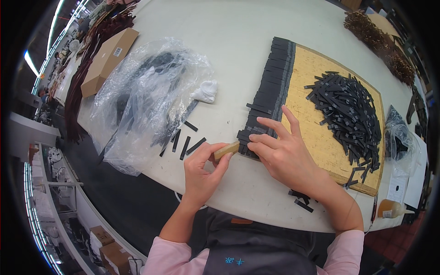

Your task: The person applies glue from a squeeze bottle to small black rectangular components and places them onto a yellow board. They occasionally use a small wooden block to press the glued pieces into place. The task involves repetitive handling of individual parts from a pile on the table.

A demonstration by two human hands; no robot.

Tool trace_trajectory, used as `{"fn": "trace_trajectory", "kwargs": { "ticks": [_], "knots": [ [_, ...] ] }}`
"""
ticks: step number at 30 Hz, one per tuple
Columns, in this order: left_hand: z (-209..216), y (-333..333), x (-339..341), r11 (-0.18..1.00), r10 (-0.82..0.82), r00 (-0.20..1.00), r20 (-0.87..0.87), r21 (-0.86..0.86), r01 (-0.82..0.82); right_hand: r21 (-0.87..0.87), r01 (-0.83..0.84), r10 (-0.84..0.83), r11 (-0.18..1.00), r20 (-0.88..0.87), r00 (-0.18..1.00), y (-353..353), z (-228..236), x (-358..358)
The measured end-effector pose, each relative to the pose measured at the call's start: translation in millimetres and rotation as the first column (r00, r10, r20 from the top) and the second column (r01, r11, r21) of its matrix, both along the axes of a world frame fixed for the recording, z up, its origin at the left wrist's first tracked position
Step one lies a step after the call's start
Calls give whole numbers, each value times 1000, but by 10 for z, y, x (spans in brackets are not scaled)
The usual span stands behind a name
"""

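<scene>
My left hand (pixel 201 170) pinches a small tan block (pixel 227 150) between thumb and fingers, its tip beside the near end of a row of black strips (pixel 270 80). My right hand (pixel 288 160) has its thumb side and first fingers closed at a black strip (pixel 243 134) at that near end; the outer fingers are lifted and spread. The thumb is mostly hidden. The strips lie side by side along the left edge of a yellowish board (pixel 305 91). A big heap of loose black strips (pixel 348 114) rests on the board's right part.
Left of my hands are several loose black strips (pixel 184 147), a clear plastic bag (pixel 146 110) with dark contents, a white crumpled cloth (pixel 206 91) and a cardboard box (pixel 110 59). More strips (pixel 301 204) lie near the front edge. At right stands a bottle of amber liquid (pixel 392 209).
</scene>
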State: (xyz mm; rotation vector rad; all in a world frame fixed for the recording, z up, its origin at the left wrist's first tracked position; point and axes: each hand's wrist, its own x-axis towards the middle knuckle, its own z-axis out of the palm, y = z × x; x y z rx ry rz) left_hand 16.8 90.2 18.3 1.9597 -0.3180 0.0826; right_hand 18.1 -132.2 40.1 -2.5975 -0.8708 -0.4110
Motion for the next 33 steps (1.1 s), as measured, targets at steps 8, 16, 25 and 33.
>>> {"fn": "trace_trajectory", "kwargs": {
  "ticks": [8,16,25,33],
  "knots": [
    [-20,-19,10,1000,19,999,47,1,-20,-5,6,-6,1000,5,1000,-3,6,-8],
    [6,-47,35,1000,14,998,69,17,-15,15,5,-5,1000,5,1000,1,-16,-3],
    [43,-26,17,1000,23,1000,16,-16,-23,-27,37,-37,999,14,999,20,21,-6],
    [-67,126,-36,955,11,978,-206,-286,-71,-35,20,-20,999,-5,1000,28,52,9]
  ]
}}
